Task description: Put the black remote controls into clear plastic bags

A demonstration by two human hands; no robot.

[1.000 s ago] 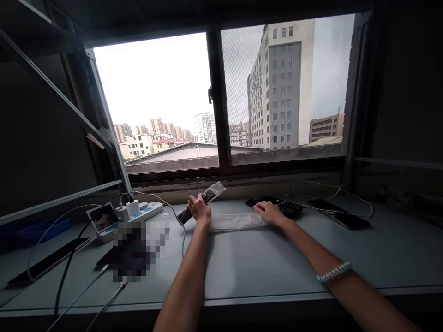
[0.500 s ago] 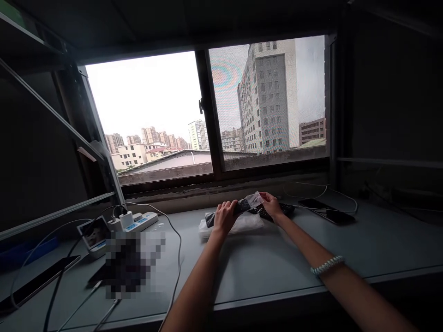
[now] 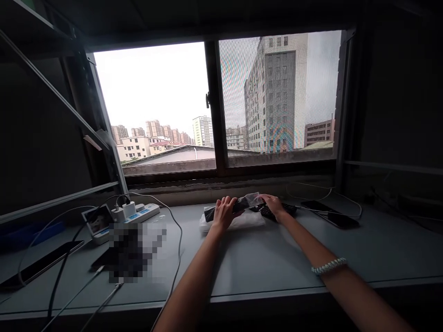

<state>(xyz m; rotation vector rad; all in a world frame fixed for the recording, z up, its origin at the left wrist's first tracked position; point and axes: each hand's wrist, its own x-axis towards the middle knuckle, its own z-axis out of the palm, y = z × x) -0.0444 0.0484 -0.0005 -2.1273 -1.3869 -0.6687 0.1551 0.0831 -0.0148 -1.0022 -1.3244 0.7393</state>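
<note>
My left hand (image 3: 223, 214) is wrapped around a long black object (image 3: 240, 204), palm down, with the object's ends showing on both sides. A clear plastic sleeve (image 3: 254, 199) covers its right end and sticks out past it. The fingers of my right hand (image 3: 275, 206) pinch the tip of that sleeve. Below my left hand, a whitish plastic bag (image 3: 247, 222) lies on the desk. Black items with small buttons (image 3: 268, 212) lie behind and beneath my right hand; their kind is too dark to tell.
A power strip (image 3: 147, 212) with plugged-in chargers stands at the left, near a phone (image 3: 41, 265) and several cables. Another dark phone (image 3: 330, 214) lies at the right with a white cable. Metal shelf posts (image 3: 116, 170) frame the window behind the grey desk (image 3: 263, 269).
The view has shifted slightly. Both hands keep their hold, and the right fingers have lowered and flattened a little at the sleeve's tip.
</note>
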